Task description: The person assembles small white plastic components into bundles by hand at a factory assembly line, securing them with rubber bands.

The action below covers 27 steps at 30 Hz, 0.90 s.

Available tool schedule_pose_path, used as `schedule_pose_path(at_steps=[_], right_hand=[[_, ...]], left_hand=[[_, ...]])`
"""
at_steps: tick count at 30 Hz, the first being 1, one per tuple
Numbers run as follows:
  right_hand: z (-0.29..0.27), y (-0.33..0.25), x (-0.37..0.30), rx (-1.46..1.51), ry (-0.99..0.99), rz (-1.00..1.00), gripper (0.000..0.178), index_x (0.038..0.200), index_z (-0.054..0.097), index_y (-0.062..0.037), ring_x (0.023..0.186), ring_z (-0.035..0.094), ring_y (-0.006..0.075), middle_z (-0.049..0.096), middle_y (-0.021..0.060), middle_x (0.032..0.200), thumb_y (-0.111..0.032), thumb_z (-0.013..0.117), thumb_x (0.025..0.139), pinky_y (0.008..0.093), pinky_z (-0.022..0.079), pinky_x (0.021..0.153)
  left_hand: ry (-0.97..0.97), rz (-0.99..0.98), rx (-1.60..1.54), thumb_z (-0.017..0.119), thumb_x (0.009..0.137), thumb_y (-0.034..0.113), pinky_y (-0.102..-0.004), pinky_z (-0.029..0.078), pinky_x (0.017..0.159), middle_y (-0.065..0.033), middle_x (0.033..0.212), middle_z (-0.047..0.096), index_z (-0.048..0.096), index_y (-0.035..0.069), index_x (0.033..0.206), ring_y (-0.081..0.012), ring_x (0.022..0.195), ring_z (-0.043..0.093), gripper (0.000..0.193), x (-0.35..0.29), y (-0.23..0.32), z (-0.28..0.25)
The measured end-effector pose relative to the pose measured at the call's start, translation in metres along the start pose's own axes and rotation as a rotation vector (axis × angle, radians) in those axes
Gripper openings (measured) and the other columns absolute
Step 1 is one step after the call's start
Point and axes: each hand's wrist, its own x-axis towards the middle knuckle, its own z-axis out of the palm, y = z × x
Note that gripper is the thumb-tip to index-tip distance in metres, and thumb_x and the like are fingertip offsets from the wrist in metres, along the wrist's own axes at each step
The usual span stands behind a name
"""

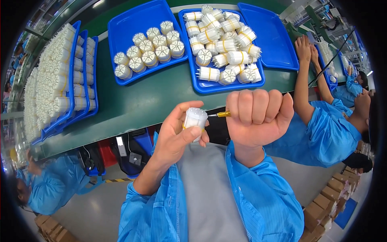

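Brown cardboard boxes (pixel 328 199), rectangular, stacked in a row along the floor at lower right, beside a flat blue sheet lying on the floor. More brown cardboard boxes (pixel 50 230) at bottom left, w/ only the tops showing near the pic's rim. Small white rectangular label (pixel 121 146) on a dark object under the table edge, left of centre; its print is too small to tell. No signs or screens in view. Nothing else in the pic counts as packaging.
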Motion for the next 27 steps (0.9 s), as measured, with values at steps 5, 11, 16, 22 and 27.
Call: schedule_pose_path(at_steps=[5,11,16,22,27], right_hand=[[0.010,0.011,-0.006,-0.026,-0.045,-0.002,0.048,0.062,0.033,-0.0134,0.046,0.026,0.0129,0.033,-0.0020,0.053,-0.039,0.025,0.103,0.0312,0.026,0.051],[0.021,0.017,-0.013,-0.079,-0.100,-0.010,0.048,0.062,0.033,-0.0133,0.046,0.027,0.0123,0.034,-0.0026,0.053,-0.038,0.027,0.103,0.0309,0.027,0.050],[0.028,0.019,-0.015,-0.117,-0.114,-0.010,0.048,0.062,0.033,-0.0132,0.045,0.027,0.0122,0.035,-0.0026,0.052,-0.038,0.027,0.103,0.0307,0.026,0.049],[0.030,0.020,-0.015,-0.153,-0.114,0.003,0.048,0.060,0.032,-0.0130,0.043,0.026,0.0121,0.033,-0.0028,0.050,-0.036,0.030,0.102,0.0308,0.025,0.047],[0.021,0.027,-0.013,-0.134,-0.095,0.029,0.047,0.059,0.031,-0.0128,0.043,0.024,0.0116,0.033,-0.0028,0.049,-0.033,0.031,0.102,0.0306,0.025,0.046]], left_hand=[[-0.040,-0.058,0.070,0.063,0.088,0.017,-0.0218,0.046,0.057,-0.0095,0.100,0.058,0.039,0.001,0.137,-0.0081,0.069,0.056,0.056,-0.011,0.003,-0.003],[-0.052,-0.047,0.158,0.061,0.088,0.015,-0.0197,0.044,0.058,-0.0046,0.095,0.060,0.045,0.001,0.133,-0.0049,0.070,0.053,0.050,-0.024,0.010,-0.003],[-0.064,-0.018,0.173,0.061,0.087,0.013,-0.0197,0.044,0.063,-0.0039,0.095,0.061,0.046,0.001,0.133,-0.0046,0.073,0.052,0.049,-0.027,0.011,-0.006],[-0.011,0.038,0.314,0.063,0.083,0.008,-0.0229,0.046,0.072,-0.0029,0.094,0.060,0.052,0.002,0.127,-0.0072,0.081,0.054,0.045,-0.025,0.007,-0.005],[0.053,0.101,0.466,0.063,0.081,0.005,-0.0246,0.047,0.073,-0.0027,0.092,0.059,0.055,0.003,0.122,-0.0084,0.080,0.054,0.042,-0.018,0.004,-0.008]])
